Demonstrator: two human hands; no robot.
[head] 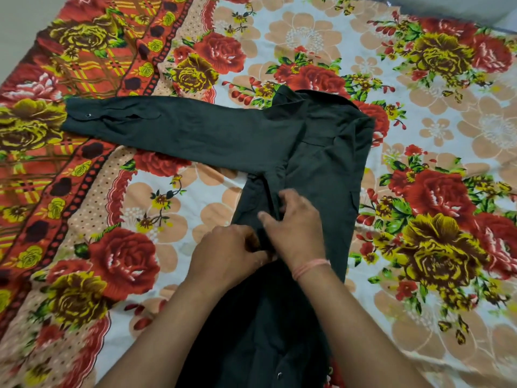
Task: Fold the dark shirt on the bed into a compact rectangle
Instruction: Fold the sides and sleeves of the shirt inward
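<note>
The dark shirt lies on the bed with its collar at the far end and its body running toward me. One long sleeve stretches out flat to the left, its cuff with a snap button at the far left. The right side looks folded inward. My left hand pinches the fabric at the shirt's left edge, near the middle of the body. My right hand, with a pink band at the wrist, grips the same fold just beside it. My forearms hide part of the lower shirt.
A floral bedsheet with red and yellow roses covers the bed. An orange patterned border runs along the left. The bed's far edge shows at the top right.
</note>
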